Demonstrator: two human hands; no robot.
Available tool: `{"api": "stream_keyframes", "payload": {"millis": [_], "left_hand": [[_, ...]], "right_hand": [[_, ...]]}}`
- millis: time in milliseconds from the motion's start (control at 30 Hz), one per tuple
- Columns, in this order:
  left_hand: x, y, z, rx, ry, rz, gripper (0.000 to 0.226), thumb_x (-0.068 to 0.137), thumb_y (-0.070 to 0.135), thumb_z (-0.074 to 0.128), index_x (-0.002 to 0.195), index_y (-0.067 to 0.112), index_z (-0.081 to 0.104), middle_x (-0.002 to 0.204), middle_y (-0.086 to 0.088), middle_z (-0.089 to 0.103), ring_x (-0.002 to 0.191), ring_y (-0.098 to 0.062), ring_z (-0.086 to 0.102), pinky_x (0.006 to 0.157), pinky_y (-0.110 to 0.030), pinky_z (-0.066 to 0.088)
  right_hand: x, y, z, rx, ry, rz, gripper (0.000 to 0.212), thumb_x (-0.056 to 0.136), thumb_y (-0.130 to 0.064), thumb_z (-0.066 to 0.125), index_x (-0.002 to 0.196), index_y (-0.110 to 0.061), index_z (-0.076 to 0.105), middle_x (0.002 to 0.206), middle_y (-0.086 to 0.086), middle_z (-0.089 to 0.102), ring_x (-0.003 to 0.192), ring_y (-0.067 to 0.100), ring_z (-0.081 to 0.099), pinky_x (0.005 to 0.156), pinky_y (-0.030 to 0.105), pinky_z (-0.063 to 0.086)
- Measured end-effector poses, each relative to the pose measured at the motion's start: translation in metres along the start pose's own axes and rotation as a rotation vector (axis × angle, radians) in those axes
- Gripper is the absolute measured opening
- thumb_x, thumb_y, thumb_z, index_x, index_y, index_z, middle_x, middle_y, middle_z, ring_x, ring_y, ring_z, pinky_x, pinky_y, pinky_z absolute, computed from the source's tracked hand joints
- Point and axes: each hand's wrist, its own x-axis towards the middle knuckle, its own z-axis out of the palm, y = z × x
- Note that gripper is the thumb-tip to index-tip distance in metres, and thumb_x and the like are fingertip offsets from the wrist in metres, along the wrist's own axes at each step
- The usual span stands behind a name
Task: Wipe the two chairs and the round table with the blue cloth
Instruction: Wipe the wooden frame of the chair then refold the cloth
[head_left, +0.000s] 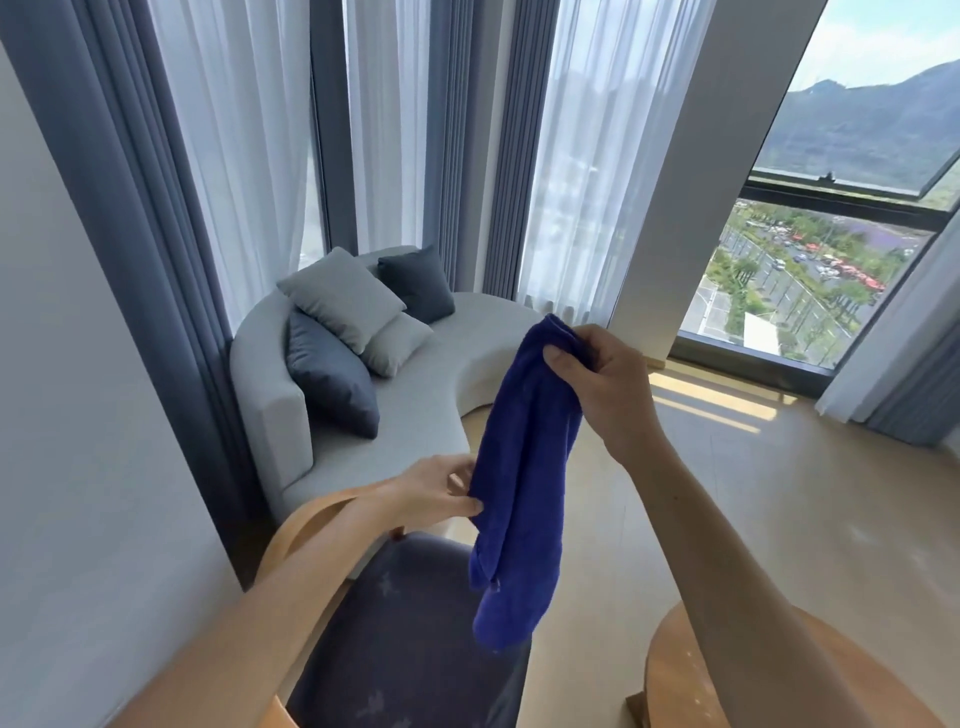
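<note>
The blue cloth (519, 483) hangs in the air in long folds. My right hand (597, 384) grips its top end, raised above the floor. My left hand (441, 491) pinches the cloth's left edge about halfway down. Below the cloth stands a chair (405, 639) with a dark grey seat and a curved light-wood frame; the seat shows pale dusty marks. The round wooden table (670, 670) shows at the bottom right, partly hidden by my right forearm. Only one chair is in view.
A curved light-grey sofa (415, 405) with several grey cushions stands behind the chair, by the curtains (130, 156). A white wall (67, 415) runs along the left. A large window (810, 280) is at the right, with pale floor (779, 493) before it.
</note>
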Motion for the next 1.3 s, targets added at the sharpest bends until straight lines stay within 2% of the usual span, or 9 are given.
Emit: {"api": "stream_keyframes", "payload": {"millis": [67, 167, 267, 333, 400, 533, 767, 1067, 1300], "left_hand": [[-0.001, -0.017, 0.006, 0.051, 0.016, -0.059, 0.014, 0.092, 0.022, 0.060, 0.101, 0.033, 0.061, 0.102, 0.012, 0.068, 0.096, -0.009, 0.064, 0.086, -0.028, 0.053], [-0.004, -0.031, 0.000, 0.077, 0.161, -0.119, 0.022, 0.096, 0.016, 0.053, 0.084, 0.035, 0.052, 0.091, 0.019, 0.065, 0.095, -0.010, 0.063, 0.073, -0.014, 0.045], [-0.001, -0.030, -0.006, -0.040, 0.250, -0.111, 0.019, 0.096, 0.013, 0.054, 0.089, 0.030, 0.051, 0.102, 0.009, 0.068, 0.100, -0.014, 0.065, 0.077, -0.016, 0.048], [0.001, -0.021, -0.001, -0.123, 0.163, -0.087, 0.023, 0.094, 0.011, 0.058, 0.106, 0.030, 0.052, 0.112, 0.004, 0.066, 0.103, -0.014, 0.065, 0.089, -0.029, 0.053], [0.006, -0.013, 0.012, -0.094, 0.081, -0.070, 0.035, 0.093, 0.014, 0.060, 0.120, 0.035, 0.049, 0.108, 0.009, 0.065, 0.098, -0.007, 0.065, 0.086, -0.023, 0.052], [0.016, -0.008, 0.035, 0.025, 0.124, -0.026, 0.010, 0.097, 0.018, 0.054, 0.101, 0.027, 0.057, 0.088, 0.010, 0.061, 0.080, -0.005, 0.059, 0.067, -0.014, 0.044], [0.018, -0.017, -0.010, 0.076, 0.388, -0.117, 0.025, 0.096, 0.010, 0.044, 0.083, 0.031, 0.047, 0.081, 0.005, 0.060, 0.073, -0.012, 0.055, 0.055, -0.013, 0.035], [0.015, 0.017, -0.097, 0.409, 0.523, 0.163, 0.015, 0.100, 0.009, 0.041, 0.105, 0.010, 0.054, 0.096, -0.011, 0.064, 0.086, -0.027, 0.055, 0.078, -0.037, 0.041], [-0.003, 0.019, -0.111, 0.449, 0.429, 0.097, 0.018, 0.100, 0.019, 0.048, 0.100, 0.006, 0.062, 0.098, -0.008, 0.066, 0.092, -0.024, 0.057, 0.076, -0.028, 0.035]], "right_hand": [[0.001, -0.002, -0.005, 0.012, 0.033, -0.015, 0.020, 0.089, -0.007, 0.064, 0.084, -0.027, 0.065, 0.082, 0.002, 0.068, 0.076, 0.014, 0.062, 0.070, 0.034, 0.054], [0.002, 0.000, -0.015, 0.040, 0.101, 0.000, 0.022, 0.090, -0.009, 0.062, 0.086, -0.030, 0.064, 0.079, -0.009, 0.067, 0.074, 0.007, 0.061, 0.069, 0.028, 0.053], [0.001, 0.001, -0.019, 0.098, 0.095, -0.001, 0.022, 0.090, -0.010, 0.062, 0.086, -0.031, 0.066, 0.079, -0.010, 0.068, 0.075, 0.008, 0.061, 0.071, 0.027, 0.051], [-0.001, -0.003, -0.015, 0.125, 0.040, -0.020, 0.027, 0.088, -0.012, 0.061, 0.085, -0.038, 0.068, 0.082, -0.009, 0.069, 0.079, 0.010, 0.062, 0.073, 0.027, 0.051], [-0.002, -0.005, -0.010, 0.122, 0.007, -0.041, 0.030, 0.087, -0.011, 0.061, 0.086, -0.040, 0.068, 0.085, -0.008, 0.069, 0.082, 0.010, 0.063, 0.075, 0.027, 0.051], [-0.005, -0.003, -0.016, 0.125, 0.015, -0.022, 0.031, 0.090, -0.004, 0.059, 0.089, -0.033, 0.068, 0.089, -0.002, 0.069, 0.085, 0.016, 0.062, 0.079, 0.035, 0.051], [-0.008, 0.019, -0.061, -0.147, 0.199, 0.067, 0.017, 0.091, -0.007, 0.060, 0.092, -0.024, 0.064, 0.090, -0.002, 0.068, 0.087, 0.021, 0.062, 0.073, 0.029, 0.051], [-0.020, 0.058, -0.091, -0.367, 0.143, 0.213, 0.006, 0.089, 0.000, 0.062, 0.088, -0.006, 0.060, 0.089, 0.013, 0.067, 0.086, 0.033, 0.065, 0.074, 0.046, 0.059], [-0.016, 0.052, -0.092, -0.234, 0.121, 0.216, 0.012, 0.089, 0.005, 0.061, 0.092, -0.007, 0.061, 0.089, 0.011, 0.068, 0.086, 0.031, 0.066, 0.073, 0.046, 0.059]]}}
